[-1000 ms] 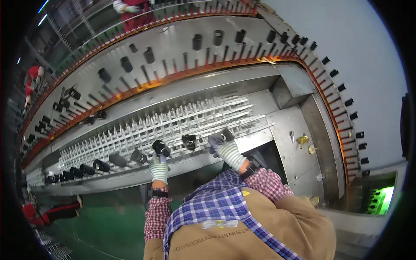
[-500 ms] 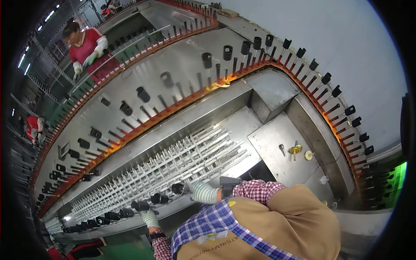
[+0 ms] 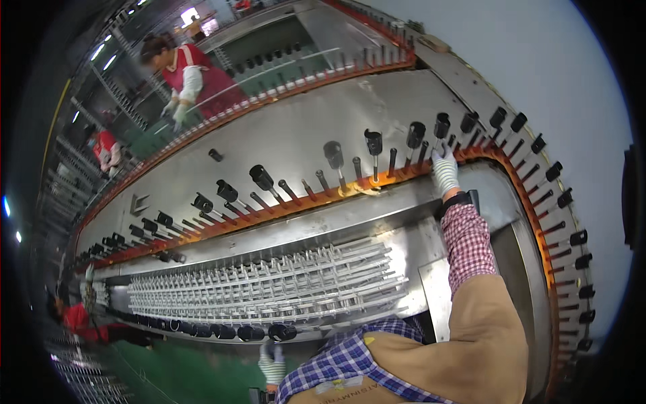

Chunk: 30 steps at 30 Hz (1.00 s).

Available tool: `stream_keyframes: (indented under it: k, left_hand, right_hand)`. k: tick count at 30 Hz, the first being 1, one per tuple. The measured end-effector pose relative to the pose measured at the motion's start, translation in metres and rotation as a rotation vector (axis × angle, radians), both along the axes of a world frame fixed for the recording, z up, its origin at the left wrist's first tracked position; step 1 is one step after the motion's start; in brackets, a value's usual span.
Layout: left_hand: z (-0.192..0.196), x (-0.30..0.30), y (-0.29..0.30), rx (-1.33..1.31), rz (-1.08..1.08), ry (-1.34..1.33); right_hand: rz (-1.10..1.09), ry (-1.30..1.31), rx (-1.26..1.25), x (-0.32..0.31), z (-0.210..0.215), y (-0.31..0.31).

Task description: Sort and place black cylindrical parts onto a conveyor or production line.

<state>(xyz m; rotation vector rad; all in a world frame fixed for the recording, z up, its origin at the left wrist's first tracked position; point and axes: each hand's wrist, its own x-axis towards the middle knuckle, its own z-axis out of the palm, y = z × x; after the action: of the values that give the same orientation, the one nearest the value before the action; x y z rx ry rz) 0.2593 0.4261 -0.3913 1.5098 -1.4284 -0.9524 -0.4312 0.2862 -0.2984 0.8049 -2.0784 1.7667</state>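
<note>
My right hand (image 3: 445, 172), in a striped glove, reaches up to the orange-edged conveyor track. Its fingers close round the lower stem of a black cup-shaped part (image 3: 441, 125) standing upright there. My left hand (image 3: 272, 365), gloved too, is low by the front edge of the metal trough. Its fingers point up with nothing visible between them, just below the end black cylinder (image 3: 282, 332) of a row lying along that edge. Whether they touch it is hard to tell. Silvery metal racks (image 3: 269, 286) lie stacked in the trough behind that row.
Along the curving track (image 3: 269, 221) stand several black cup-shaped parts and bare dark spindles. A steel plate (image 3: 323, 135) spans the middle. Across it a person in red (image 3: 202, 84) works at the far track; other people are at the left. A pale wall (image 3: 558, 81) rises at right.
My right hand has gone from the row of black cylinders up to the track. The left hand has dropped away from a black cylinder. My view has shifted, and the tools at right are hidden.
</note>
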Motion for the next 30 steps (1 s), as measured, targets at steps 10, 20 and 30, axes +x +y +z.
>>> stream_keyframes:
  k: [10,20,30]
  left_hand:
    - [0.049,-0.075,0.017,-0.141,-0.262,-0.36]
    - [-0.018,-0.07,-0.007,-0.494,-0.708,-0.689]
    - [-0.023,0.09,-0.06,0.53,-1.209,-0.01]
  right_hand:
    - [0.548,-0.511,-0.12,0.133,0.094,0.056]
    - [0.684,-0.751,0.396,0.394,0.041,0.227]
    - [0.354,-0.366,0.745,0.5,-0.073,0.241]
